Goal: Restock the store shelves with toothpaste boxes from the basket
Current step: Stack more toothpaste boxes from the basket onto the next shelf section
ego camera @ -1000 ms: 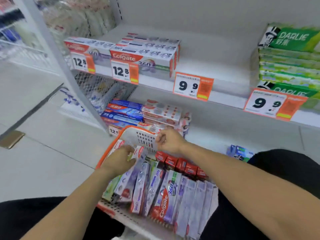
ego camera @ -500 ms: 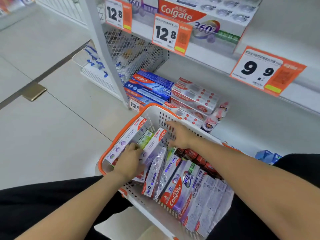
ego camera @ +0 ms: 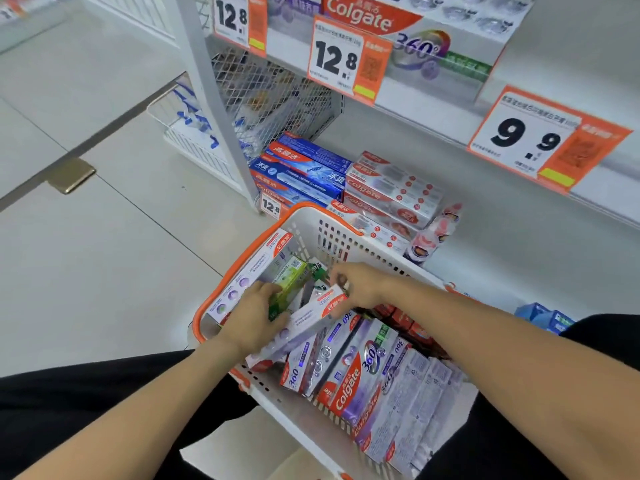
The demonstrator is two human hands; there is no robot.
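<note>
A white basket with an orange rim sits on my lap, packed with several Colgate 360 toothpaste boxes. My left hand reaches into its left end, fingers curled round a white and purple box that lies tilted across the others. My right hand pinches that same box at its red far end. A green box stands just beyond my left fingers. Another white box leans along the basket's left wall.
The bottom shelf holds blue boxes and white-red boxes at its left. Above them the upper shelf carries Colgate 360 boxes and price tags 12.8 and 9.9. A grey upright post stands left, tiled floor beyond.
The view has dropped and closed in on the basket. Both hands have come together on the white and purple box, whose red end now lies under my right fingers.
</note>
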